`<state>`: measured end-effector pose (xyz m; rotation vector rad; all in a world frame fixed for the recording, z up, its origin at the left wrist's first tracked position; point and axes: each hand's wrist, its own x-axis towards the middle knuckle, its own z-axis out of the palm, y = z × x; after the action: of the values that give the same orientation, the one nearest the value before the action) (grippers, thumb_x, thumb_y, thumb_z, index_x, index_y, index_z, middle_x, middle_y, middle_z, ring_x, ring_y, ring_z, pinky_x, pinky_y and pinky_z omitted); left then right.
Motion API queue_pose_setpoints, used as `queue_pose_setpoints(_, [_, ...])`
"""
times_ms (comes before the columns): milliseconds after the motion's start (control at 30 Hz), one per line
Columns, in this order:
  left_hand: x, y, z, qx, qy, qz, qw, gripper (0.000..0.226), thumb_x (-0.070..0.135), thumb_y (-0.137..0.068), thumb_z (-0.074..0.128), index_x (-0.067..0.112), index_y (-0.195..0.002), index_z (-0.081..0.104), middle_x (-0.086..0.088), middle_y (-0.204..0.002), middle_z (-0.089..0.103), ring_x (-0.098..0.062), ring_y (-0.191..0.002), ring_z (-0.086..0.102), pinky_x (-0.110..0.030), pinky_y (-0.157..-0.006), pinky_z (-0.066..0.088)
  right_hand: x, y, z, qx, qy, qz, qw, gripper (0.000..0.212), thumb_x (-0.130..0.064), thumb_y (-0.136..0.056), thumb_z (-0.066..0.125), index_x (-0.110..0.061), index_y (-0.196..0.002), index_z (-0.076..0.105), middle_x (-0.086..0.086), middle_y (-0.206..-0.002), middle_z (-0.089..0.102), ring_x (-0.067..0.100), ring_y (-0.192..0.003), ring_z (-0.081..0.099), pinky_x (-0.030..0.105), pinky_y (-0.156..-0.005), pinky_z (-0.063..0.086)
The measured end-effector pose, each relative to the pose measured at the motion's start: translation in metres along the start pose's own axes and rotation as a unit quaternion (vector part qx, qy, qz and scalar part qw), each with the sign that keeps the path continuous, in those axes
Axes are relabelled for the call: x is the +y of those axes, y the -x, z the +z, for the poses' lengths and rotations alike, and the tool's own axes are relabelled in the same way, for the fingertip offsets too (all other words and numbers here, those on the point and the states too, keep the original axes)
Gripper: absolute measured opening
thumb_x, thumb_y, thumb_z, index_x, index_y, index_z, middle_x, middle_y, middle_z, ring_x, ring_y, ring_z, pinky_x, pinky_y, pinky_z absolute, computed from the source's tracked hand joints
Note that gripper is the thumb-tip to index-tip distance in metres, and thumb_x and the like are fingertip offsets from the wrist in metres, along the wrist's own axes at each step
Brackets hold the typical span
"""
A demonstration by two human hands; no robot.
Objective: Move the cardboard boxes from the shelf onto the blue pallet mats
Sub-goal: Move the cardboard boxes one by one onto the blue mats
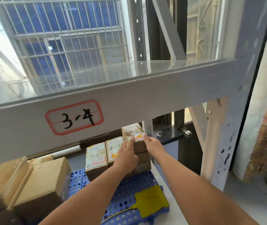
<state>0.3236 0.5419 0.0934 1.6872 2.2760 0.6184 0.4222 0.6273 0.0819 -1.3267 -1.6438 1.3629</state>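
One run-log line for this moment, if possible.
left hand: on top cardboard box | right hand: same box | stack: on blue pallet mat
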Motion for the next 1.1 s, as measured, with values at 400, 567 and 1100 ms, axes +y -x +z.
queue_pose_setpoints(400, [-0.020, 0.025, -0.022, 0.046, -0.049, 0.017, 0.998, 0.064, 0.013, -0.093, 0.042, 0.019, -0.150, 0.015, -0.009, -0.159, 0.010, -0.029, -0.146, 0.010, -0.043, -0.117, 0.018, -0.010, 0.026, 0.004, 0.182, 0.379, -0.313, 0.852, 0.042, -0.039, -0.095, 0.049, -0.016, -0.130, 0.052, 0.009, -0.128, 0.054, 0.027, -0.124, 0.042, 0.037, -0.101, 0.038])
queue_pose_setpoints(567, [-0.053, 0.044, -0.043, 0.058, -0.187, 0.050, 0.979, 0.053, 0.021, -0.094, 0.042, 0.012, -0.145, 0.032, -0.010, -0.156, 0.022, -0.027, -0.145, 0.015, -0.043, -0.116, 0.024, -0.019, 0.045, 0.035, 0.099, 0.478, -0.390, 0.781, 0.037, -0.039, -0.092, 0.054, -0.014, -0.118, 0.063, 0.010, -0.125, 0.060, 0.032, -0.125, 0.044, 0.045, -0.101, 0.040])
queue_pose_setpoints(1100, [-0.213, 0.209, -0.142, 0.085, -0.247, -0.027, 0.965, 0.030, 0.025, -0.093, 0.040, 0.013, -0.113, 0.059, -0.009, -0.120, 0.057, -0.027, -0.115, 0.050, -0.039, -0.091, 0.047, -0.063, 0.185, 0.234, -0.112, 0.500, -0.388, 0.766, 0.040, -0.045, -0.098, 0.041, -0.015, -0.118, 0.059, 0.009, -0.114, 0.063, 0.028, -0.112, 0.053, 0.038, -0.086, 0.046])
